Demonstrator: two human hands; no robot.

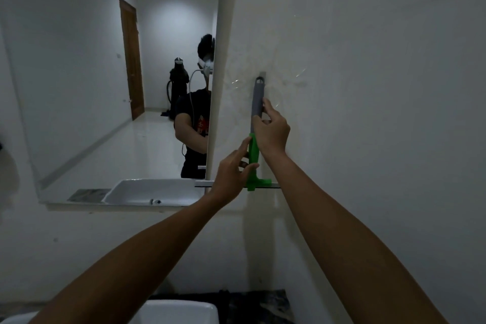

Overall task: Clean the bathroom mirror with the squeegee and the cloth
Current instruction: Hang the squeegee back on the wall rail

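The squeegee [254, 158] has a grey handle, a green neck and a long blade at the bottom. It stands upright against the white wall, just right of the mirror [105, 87], and the blade's left end reaches the mirror's lower right corner. My right hand [273, 131] grips the grey handle in the middle. My left hand [228, 176] pinches the green neck from the left with thumb and fingers. No cloth is in view.
A white sink [181, 310] lies below at the bottom edge, with a dark marbled counter [260, 305] to its right. The mirror reflects a person wearing a headset, a wooden door and a hallway. The wall around the handle's top shows faint smears.
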